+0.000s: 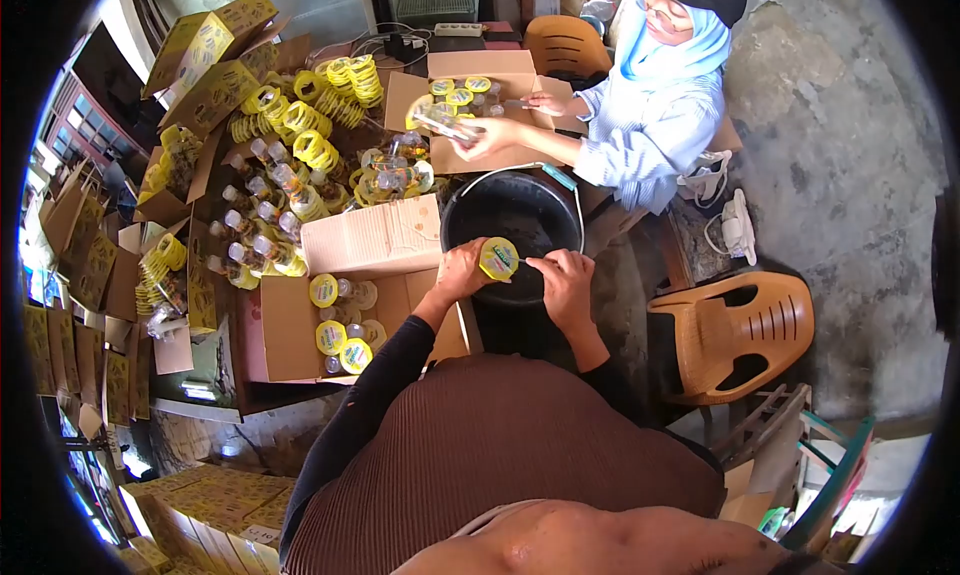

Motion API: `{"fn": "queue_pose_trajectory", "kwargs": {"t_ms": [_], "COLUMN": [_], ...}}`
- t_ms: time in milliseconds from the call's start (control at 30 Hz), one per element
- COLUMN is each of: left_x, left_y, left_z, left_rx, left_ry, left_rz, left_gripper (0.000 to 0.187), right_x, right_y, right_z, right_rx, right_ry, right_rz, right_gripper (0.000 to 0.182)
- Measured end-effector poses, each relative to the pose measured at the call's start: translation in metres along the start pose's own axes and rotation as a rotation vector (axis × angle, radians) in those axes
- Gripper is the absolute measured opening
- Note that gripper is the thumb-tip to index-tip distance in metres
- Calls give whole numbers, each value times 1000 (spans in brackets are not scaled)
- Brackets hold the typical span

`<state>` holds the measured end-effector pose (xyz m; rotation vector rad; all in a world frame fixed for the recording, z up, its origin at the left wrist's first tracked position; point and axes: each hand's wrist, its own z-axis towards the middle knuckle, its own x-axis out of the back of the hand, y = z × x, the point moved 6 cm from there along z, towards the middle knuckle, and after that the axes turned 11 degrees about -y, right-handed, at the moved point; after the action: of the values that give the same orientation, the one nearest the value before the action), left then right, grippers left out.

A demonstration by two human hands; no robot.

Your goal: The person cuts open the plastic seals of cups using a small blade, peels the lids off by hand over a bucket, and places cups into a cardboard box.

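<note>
My left hand (462,268) is closed on a pack with a round yellow-and-green label (499,259), held over the near part of a black bucket (462,213). Just right of the label, my right hand (567,283) pinches a thin, pale tool (529,262) whose tip points toward the pack. What kind of tool it is, I cannot make out. To the left stands an open cardboard box (283,325) with several similar yellow-labelled packs (355,355) and clear bottles inside.
Across the bucket, a co-worker (640,140) holds a clear pack over another open box (480,65). Bottles (265,210) and stacked yellow rings (312,150) crowd the table's left side. A brown plastic chair (745,335) stands at right. The bucket's handle (560,177) rests upright at its far rim.
</note>
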<state>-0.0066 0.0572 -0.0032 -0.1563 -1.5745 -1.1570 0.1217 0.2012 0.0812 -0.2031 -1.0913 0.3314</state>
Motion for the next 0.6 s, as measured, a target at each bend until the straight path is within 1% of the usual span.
{"fn": "queue_pose_trajectory", "kwargs": {"t_ms": [233, 300, 400, 533, 600], "left_x": [-5, -6, -4, -3, -4], "left_y": [-6, -6, -5, -3, -4], "left_z": [2, 2, 2, 1, 1], "left_rx": [41, 42, 24, 13, 5], "left_ry": [-65, -67, -57, -44, -37], "left_rz": [19, 9, -1, 44, 42], "left_gripper": [75, 76, 77, 77, 77], "right_x": [-3, -7, -13, -12, -17], "right_y": [-5, -8, -9, -8, -9], "right_z": [7, 10, 14, 22, 24], "right_rx": [72, 177, 237, 296, 338], "right_ry": [26, -7, -57, -63, -110], "right_rz": [-16, -5, -47, -92, -110], "right_gripper": [23, 22, 20, 18, 17]}}
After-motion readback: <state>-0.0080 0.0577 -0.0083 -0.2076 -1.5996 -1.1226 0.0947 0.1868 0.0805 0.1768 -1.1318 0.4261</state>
